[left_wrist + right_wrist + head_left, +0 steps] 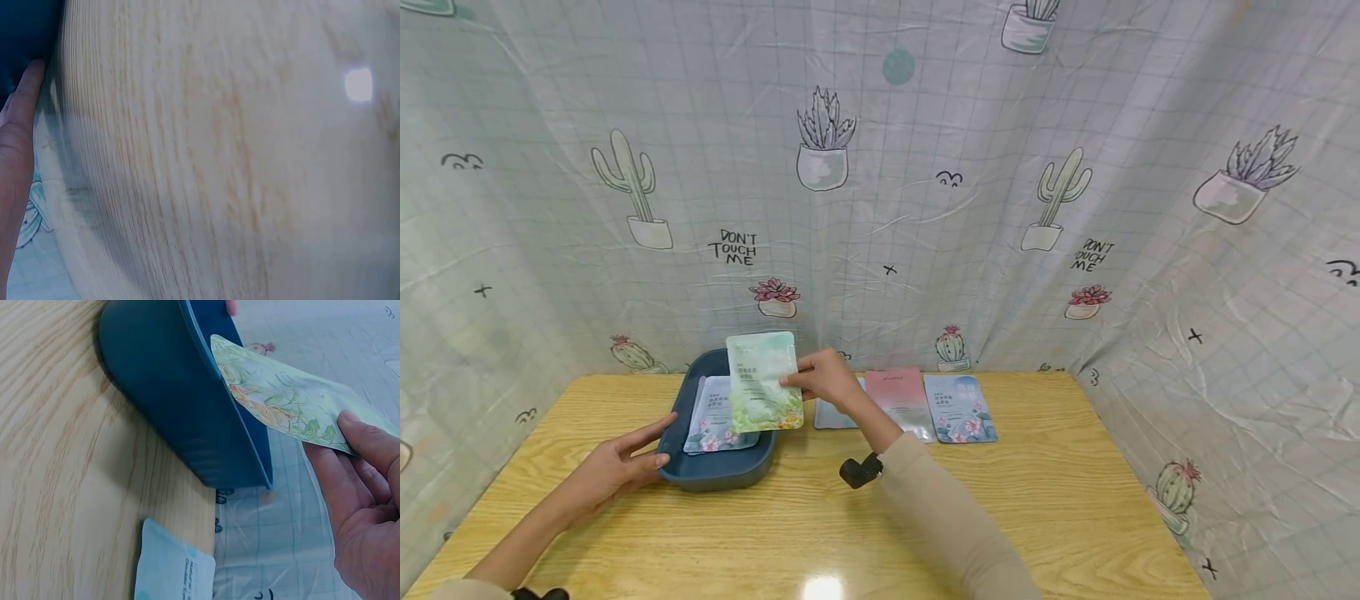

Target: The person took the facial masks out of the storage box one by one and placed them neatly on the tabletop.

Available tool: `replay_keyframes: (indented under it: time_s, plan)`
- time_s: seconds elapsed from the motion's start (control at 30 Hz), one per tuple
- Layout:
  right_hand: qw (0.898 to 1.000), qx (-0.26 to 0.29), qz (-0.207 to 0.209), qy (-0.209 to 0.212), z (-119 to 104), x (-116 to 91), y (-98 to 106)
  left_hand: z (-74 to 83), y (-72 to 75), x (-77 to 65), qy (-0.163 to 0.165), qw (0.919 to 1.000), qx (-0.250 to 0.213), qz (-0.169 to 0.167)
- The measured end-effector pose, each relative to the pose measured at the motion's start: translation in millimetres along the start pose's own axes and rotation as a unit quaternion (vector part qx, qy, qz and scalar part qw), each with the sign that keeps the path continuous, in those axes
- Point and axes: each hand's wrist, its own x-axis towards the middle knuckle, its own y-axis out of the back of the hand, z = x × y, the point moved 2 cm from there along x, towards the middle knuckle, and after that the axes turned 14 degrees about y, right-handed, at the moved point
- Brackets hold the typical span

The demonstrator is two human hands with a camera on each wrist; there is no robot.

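Note:
My right hand (827,379) pinches a green sachet (765,383) by its right edge, thumb on the front. It is held tilted over the dark blue bin (722,482), and its lower corner overlaps the bin's rim in the right wrist view. My left hand (613,471) touches the bin's left side, its fingers fairly straight along the wall. Inside the bin lie several blue-white sachets (706,425) with pink flowers, partly hidden behind the green one.
To the right of the bin, a pink sachet (898,400), a blue flowered sachet (961,408) and a pale blue sachet (833,415), partly behind my right arm, lie in a row on the wooden table (1060,500). A patterned curtain (880,225) hangs behind.

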Motion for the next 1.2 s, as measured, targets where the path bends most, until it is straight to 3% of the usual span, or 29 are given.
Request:
replay_keyframes:
  time_s: [0.2, 0.47, 0.87, 1.03, 1.2]
  plan:
    - [1.0, -0.02, 0.015, 0.0, 4, -9, 11, -0.4, -0.3, -0.5, -0.01, 0.9999, 0.011, 0.004]
    - [1.0, -0.002, 0.028, 0.003, 9, -23, 27, 0.8, 0.2, -0.6, -0.009, 0.9998, 0.018, 0.008]
    - [0.999, -0.005, 0.04, -0.018, 24, -64, 52, 1.6, -1.2, -0.8, -0.012, 0.9996, 0.023, 0.007]
    - [0.999, -0.007, 0.035, -0.022, 36, -83, 54, 3.7, 0.9, -1.3, -0.008, 0.9995, 0.028, 0.014]
    - [0.998, 0.01, 0.009, -0.061, 47, -105, 46, 2.6, 1.1, -3.0, -0.005, 0.9992, 0.036, 0.018]
